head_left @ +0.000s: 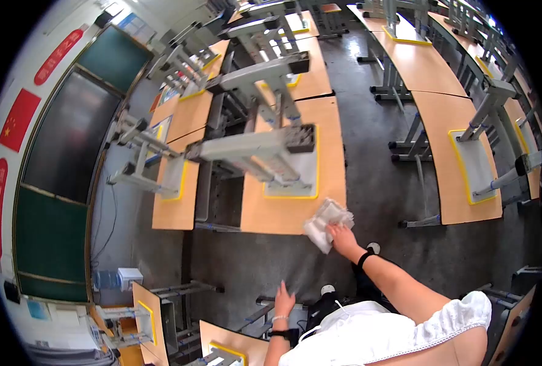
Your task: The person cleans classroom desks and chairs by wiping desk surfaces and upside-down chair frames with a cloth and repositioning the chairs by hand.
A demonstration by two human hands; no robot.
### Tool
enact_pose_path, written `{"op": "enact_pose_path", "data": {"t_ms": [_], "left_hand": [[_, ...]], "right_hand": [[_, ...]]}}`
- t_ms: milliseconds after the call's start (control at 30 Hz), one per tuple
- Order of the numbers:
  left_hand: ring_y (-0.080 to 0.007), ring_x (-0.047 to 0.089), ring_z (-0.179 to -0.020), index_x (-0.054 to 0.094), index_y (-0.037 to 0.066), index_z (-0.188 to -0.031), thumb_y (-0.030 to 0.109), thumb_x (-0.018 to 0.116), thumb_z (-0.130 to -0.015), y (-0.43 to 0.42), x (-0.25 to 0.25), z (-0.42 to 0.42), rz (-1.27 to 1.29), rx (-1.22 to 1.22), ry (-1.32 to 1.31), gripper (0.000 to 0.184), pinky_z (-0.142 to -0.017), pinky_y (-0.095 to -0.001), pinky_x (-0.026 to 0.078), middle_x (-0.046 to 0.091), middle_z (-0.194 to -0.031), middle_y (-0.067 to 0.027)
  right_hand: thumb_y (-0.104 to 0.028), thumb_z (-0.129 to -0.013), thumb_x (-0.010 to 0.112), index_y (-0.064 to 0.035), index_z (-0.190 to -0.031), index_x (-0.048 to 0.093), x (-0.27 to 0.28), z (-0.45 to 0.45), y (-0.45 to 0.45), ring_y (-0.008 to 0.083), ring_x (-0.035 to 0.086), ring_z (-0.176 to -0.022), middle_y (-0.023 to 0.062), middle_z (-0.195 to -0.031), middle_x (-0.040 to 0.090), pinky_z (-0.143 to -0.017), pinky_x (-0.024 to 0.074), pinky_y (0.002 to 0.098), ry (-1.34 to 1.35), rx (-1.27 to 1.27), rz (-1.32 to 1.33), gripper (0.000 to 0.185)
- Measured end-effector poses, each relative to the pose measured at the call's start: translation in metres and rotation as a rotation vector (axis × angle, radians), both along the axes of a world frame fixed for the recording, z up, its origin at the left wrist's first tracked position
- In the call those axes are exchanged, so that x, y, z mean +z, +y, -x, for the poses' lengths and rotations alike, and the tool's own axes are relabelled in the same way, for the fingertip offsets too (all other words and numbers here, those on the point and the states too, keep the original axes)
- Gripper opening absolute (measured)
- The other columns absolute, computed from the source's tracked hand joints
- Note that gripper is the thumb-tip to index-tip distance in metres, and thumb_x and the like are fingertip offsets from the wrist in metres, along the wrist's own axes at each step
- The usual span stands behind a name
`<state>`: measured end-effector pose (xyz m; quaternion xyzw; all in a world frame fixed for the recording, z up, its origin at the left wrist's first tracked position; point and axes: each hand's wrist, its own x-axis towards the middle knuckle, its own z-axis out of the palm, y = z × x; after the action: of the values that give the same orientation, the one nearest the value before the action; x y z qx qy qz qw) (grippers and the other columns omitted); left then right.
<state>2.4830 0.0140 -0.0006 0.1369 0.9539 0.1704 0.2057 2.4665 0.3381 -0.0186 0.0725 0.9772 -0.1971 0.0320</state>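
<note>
My right hand (342, 238) grips a crumpled white cloth (328, 223) at the near right corner of a wooden desk (271, 215). Part of the cloth lies over the desk's edge. On that desk a chair rests upside down, its grey metal legs (252, 145) pointing up toward me and its yellow-edged seat (307, 168) flat on the top. My left hand (284, 301) hangs low over the floor, away from the desk. It holds nothing, and its fingers point forward, apart at least in part.
More desks with upturned chairs stand in rows ahead and on the right (460, 152). A grey floor aisle (374, 152) runs between the rows. Behind my left hand is another desk (222, 334). A blackboard (51, 244) covers the left wall, with a water dispenser (129, 278) below.
</note>
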Motion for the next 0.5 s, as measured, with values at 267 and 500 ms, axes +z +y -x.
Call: {"op": "enact_pose_path", "data": {"t_ms": [267,500], "left_hand": [[-0.0330,0.032,-0.123,0.033,0.007,-0.130,0.026,0.063,-0.073,0.275,0.014,0.094,-0.008,-0.496,0.152,0.067,-0.097,-0.0483,0.030,0.030,-0.135,-0.0181],[-0.0301,0.019,-0.131,0.020,0.014,-0.137,0.041,0.068,-0.066,0.322,-0.010,0.111,0.158,-0.341,-0.069,0.090,-0.098,-0.0582,0.023,0.015,-0.143,-0.0136]], "right_hand": [[-0.022,-0.073,0.058,-0.0131,-0.129,0.037,-0.014,-0.001,0.084,0.0151,0.028,-0.126,0.0005,-0.132,0.037,-0.102,0.0208,0.0469,0.129,0.349,-0.136,0.060],[-0.023,-0.079,0.050,-0.0143,-0.126,0.041,-0.020,0.046,0.153,0.0141,0.025,-0.128,-0.0034,-0.134,0.036,-0.103,0.0179,0.0482,0.125,0.552,-0.225,0.049]]}}
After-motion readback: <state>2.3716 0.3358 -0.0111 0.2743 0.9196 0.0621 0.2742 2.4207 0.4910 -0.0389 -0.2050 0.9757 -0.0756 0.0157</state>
